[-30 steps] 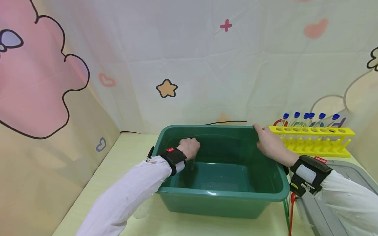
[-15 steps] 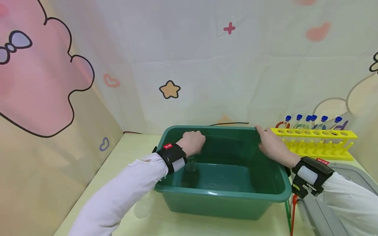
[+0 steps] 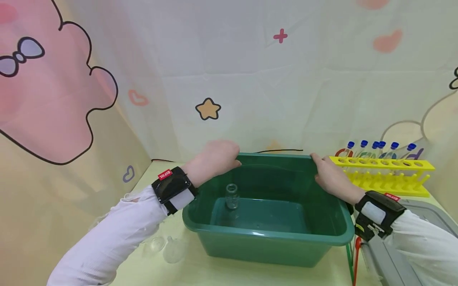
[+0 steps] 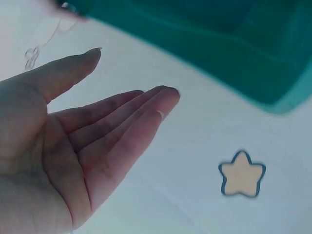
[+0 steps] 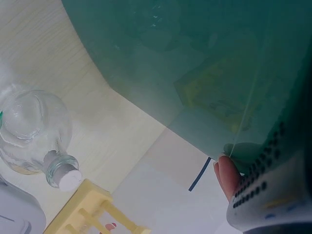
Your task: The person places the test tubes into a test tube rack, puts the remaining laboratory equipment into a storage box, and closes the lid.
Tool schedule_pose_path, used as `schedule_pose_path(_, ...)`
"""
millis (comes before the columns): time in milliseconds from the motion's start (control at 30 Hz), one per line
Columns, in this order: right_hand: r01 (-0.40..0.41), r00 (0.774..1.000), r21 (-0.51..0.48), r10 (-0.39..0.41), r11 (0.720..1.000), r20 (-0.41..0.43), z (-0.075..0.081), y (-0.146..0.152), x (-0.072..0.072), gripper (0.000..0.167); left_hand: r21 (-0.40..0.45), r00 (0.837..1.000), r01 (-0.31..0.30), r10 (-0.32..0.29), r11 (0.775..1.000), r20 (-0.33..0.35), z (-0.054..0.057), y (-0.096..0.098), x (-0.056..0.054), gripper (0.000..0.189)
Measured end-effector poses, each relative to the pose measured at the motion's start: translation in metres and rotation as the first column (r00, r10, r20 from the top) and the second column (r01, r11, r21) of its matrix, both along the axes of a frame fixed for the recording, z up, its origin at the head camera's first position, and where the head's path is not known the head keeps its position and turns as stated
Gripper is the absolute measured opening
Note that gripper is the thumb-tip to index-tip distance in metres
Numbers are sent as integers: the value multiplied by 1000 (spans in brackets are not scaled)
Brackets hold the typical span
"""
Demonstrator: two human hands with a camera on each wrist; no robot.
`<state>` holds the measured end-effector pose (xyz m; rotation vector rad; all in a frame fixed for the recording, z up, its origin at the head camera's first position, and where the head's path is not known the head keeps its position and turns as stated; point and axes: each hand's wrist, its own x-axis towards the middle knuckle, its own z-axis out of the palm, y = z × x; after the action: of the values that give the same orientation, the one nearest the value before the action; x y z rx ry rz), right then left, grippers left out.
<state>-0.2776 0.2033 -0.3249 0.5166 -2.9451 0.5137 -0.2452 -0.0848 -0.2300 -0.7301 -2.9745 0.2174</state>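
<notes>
A green plastic basin (image 3: pixel 257 248) stands on the table, with a small clear glass jar (image 3: pixel 232 197) upright inside near its left end. My left hand (image 3: pixel 214 159) is above the basin's back left rim, slightly blurred. In the left wrist view, the left hand (image 4: pixel 92 141) has its fingers extended and thumb apart, holding nothing, with the basin's edge beyond. My right hand (image 3: pixel 333 178) grips the rim at the back right corner. Its fingertips (image 5: pixel 226 174) show at the basin's edge in the right wrist view.
Behind the right hand stands a yellow rack (image 3: pixel 386 186) with several blue-capped test tubes (image 3: pixel 394 146). A grey lid-like panel (image 3: pixel 397 254) and a thin red stick (image 3: pixel 357 258) lie at right. Clear glassware (image 3: pixel 173 251) sits front left; a stoppered glass bottle (image 5: pixel 36 129) is right of the basin.
My left hand has let go of the glass jar and come up and left out of the basin. The jar stays inside. The right hand keeps its grip on the rim.
</notes>
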Motion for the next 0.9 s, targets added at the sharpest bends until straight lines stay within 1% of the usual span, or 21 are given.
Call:
schedule_pose_path(100, -2, 1000, -1, 2, 1000, -2, -1, 1, 0, 62, 42, 999, -40, 41, 998, -21, 9, -14, 8, 25)
schedule_pose_path(200, -7, 1000, 0, 7, 1000, -5, -1, 1, 1, 62, 72, 996, -76, 80, 994, -49, 15, -28, 15, 28)
schedule_pose_path(267, -7, 1000, 0, 7, 1000, -6, -1, 1, 1, 62, 102, 994, -80, 88, 992, -70, 16, -39, 18, 28)
schedule_pose_path(367, -6, 1000, 1, 6, 1000, -5, -1, 1, 2, 61, 161, 992, -68, 84, 985, -95, 15, -55, 22, 27)
schedule_pose_path(400, -5, 1000, 1, 5, 1000, -6, 0, 1, 2, 61, 179, 991, -61, 81, 982, -102, 14, -60, 24, 26)
schedule_pose_path(533, -14, 1000, -5, 14, 1000, -18, 0, 2, 1, 60, 233, 988, -66, 97, 970, -124, 7, -81, 30, 25)
schedule_pose_path(700, -19, 999, -12, 19, 1000, -28, 0, 2, 1, 59, 254, 978, -73, 120, 964, -172, -7, -105, 37, 33)
schedule_pose_path(800, -17, 1000, -12, 17, 1000, -23, 0, 1, 1, 59, 258, 977, -88, 135, 962, -168, -19, -117, 43, 38)
schedule_pose_path(900, -21, 1000, -11, 21, 1000, -19, -1, 0, 1, 59, 253, 977, -121, 160, 960, -138, -30, -128, 49, 39)
